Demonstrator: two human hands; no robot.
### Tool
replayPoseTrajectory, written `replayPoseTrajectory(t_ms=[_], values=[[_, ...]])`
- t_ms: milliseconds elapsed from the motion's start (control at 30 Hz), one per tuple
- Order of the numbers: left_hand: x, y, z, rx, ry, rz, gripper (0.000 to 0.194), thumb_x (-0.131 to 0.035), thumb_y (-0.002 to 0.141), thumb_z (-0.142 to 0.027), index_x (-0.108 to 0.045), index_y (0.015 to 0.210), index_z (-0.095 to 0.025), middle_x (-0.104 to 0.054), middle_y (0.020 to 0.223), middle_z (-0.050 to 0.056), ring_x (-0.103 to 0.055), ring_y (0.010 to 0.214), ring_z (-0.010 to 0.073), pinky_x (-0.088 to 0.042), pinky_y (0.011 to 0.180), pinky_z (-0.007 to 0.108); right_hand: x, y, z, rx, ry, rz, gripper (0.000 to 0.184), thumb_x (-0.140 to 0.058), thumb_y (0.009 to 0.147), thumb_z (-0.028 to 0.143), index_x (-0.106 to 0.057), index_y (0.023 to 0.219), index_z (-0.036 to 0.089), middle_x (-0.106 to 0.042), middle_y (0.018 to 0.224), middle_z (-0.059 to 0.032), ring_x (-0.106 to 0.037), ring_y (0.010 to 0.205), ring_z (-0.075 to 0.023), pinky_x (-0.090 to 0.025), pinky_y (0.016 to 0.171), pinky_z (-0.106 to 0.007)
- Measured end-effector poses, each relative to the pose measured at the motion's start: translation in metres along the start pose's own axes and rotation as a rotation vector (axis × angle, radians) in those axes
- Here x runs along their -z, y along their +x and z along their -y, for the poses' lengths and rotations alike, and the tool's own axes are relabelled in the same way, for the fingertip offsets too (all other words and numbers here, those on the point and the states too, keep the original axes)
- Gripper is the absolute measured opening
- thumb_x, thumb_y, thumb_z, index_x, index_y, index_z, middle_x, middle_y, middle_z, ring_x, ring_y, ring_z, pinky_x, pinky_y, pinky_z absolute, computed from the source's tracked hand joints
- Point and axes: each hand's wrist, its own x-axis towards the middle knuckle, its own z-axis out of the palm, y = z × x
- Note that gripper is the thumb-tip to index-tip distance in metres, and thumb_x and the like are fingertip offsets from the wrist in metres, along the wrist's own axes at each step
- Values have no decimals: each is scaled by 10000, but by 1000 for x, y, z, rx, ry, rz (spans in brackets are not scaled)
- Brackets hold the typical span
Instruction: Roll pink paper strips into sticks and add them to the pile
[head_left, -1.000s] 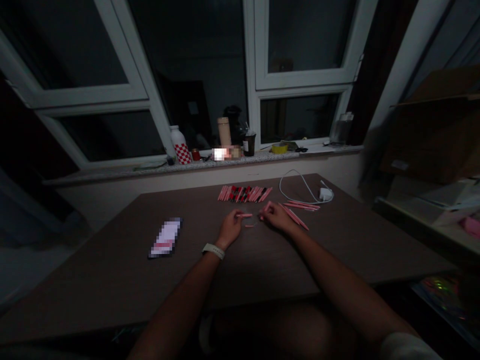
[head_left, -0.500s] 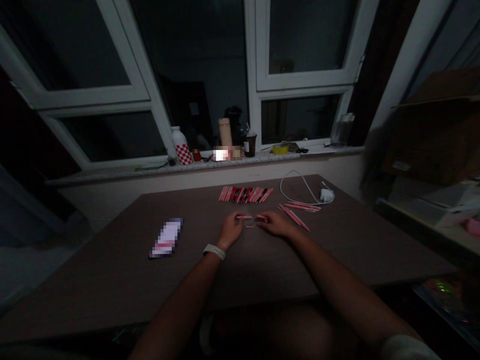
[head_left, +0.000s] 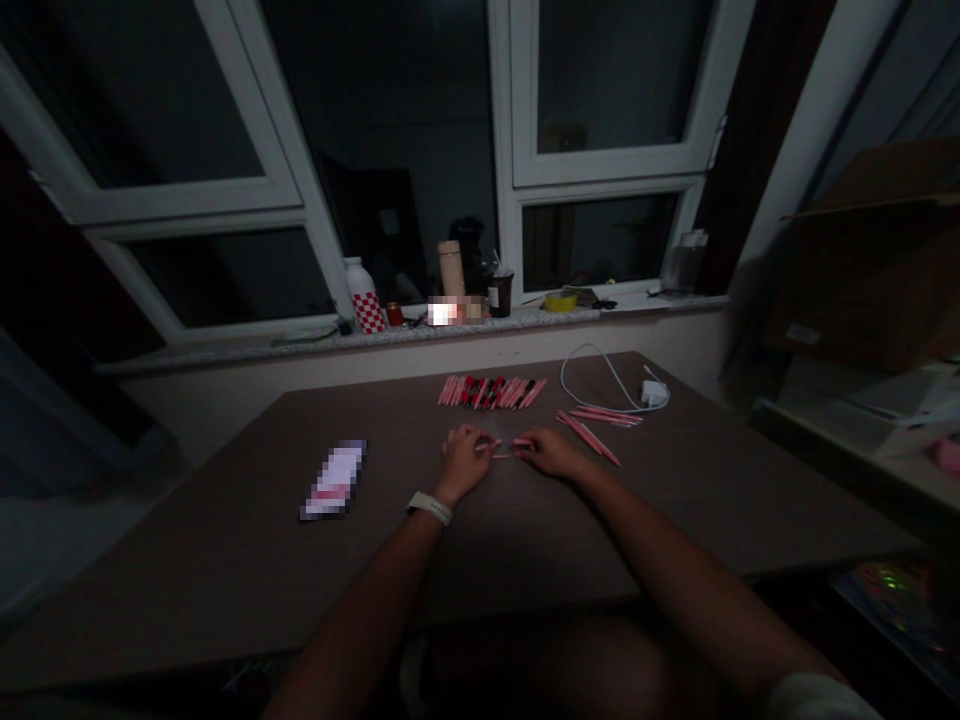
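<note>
My left hand (head_left: 466, 462), with a pale band on its wrist, is closed on a pink pen part (head_left: 489, 445) over the middle of the table. By its fingertips lies a small thin pink piece (head_left: 501, 457); I cannot tell whether they touch it. A short gap to the right, my right hand (head_left: 553, 453) pinches another pink pen part (head_left: 523, 442). Beyond both hands lies a row of pink, red and black pens (head_left: 491, 392), side by side. Several loose pink pen pieces (head_left: 592, 437) lie just right of my right hand.
A phone (head_left: 335, 480) lies on the table (head_left: 225, 560) at left. The white cable and charger (head_left: 652, 392) are at the back right. On the windowsill stand a checkered bottle (head_left: 365, 297), a tan flask (head_left: 450, 268), a dark cup (head_left: 499, 294) and yellow tape (head_left: 560, 301).
My left hand has turned and its fingertips have come down toward the small pink piece on the table. My right hand stays nearly where it was, still holding its pink part.
</note>
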Motion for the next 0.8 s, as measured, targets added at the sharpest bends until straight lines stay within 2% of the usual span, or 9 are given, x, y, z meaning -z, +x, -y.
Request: replayPoseTrajectory(t_ms=[233, 500, 800], values=[[2, -3, -2, -51, 23, 106, 89, -630, 802, -303, -668, 852, -240, -575, 1025, 47, -459, 1029, 247, -339, 820, 361, -1, 1, -2, -6, -7, 9, 147, -625, 812, 291, -692, 797, 161, -681, 780, -49, -565, 700, -175, -337, 611, -240], [2, -2, -2, -38, -32, 59, 156, -531, 890, -339, -630, 918, -222, -638, 986, 46, -483, 1008, 228, -328, 824, 346, -1, 1, 2, -8, 56, -39, 230, -578, 852, 347, -641, 758, 147, -638, 732, -43, -529, 654, -159, -323, 596, -239], [2, 0, -3, -104, -152, 43, 159, -540, 889, -325, -658, 938, -231, -685, 893, 26, -506, 958, 200, -370, 845, 318, -4, 4, 5, 37, 130, -101, 288, -565, 858, 411, -593, 734, 153, -559, 675, 2, -489, 639, -141, -315, 590, -229]])
